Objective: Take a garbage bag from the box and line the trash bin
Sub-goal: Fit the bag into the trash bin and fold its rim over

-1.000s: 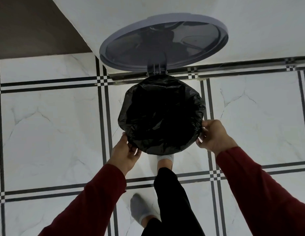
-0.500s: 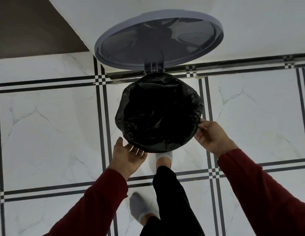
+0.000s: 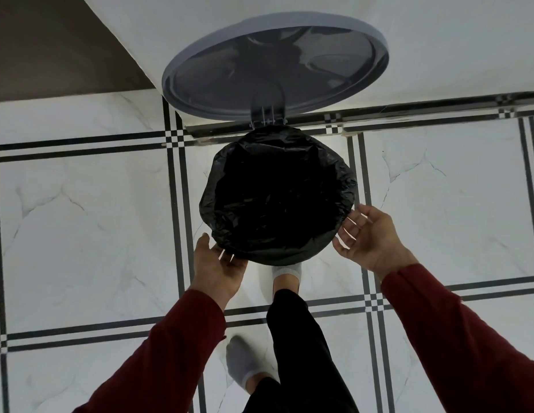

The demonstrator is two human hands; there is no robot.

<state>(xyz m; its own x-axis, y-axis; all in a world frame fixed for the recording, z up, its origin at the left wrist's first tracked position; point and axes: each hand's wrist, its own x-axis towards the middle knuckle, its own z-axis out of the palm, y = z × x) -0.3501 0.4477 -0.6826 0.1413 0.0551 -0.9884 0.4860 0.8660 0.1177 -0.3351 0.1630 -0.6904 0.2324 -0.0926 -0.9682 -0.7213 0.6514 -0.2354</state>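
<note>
Black plastic was stretched over the mouth of the trash bin (image 3: 277, 257), where the garbage bag (image 3: 277, 195) was seen folded over the rim all the way round, its crinkled edge hanging outside. Nothing could be made out inside the bag; the interior was too dark to judge. The round grey lid (image 3: 274, 64) was held upright at the far side, hinged just behind the bag's far edge and close to the white wall (image 3: 438, 40). Bare tiled floor (image 3: 81, 219) was left to the left and right of the bin. The left hand (image 3: 218, 266) was spread open at the near-left edge, its fingertips at or just under the bag's overhang, nothing gripped. The right hand (image 3: 370, 236) was opened too, fingers fanned just beside the near-right edge, holding nothing. A socked foot (image 3: 286, 272) was placed at the bin's near base.
</note>
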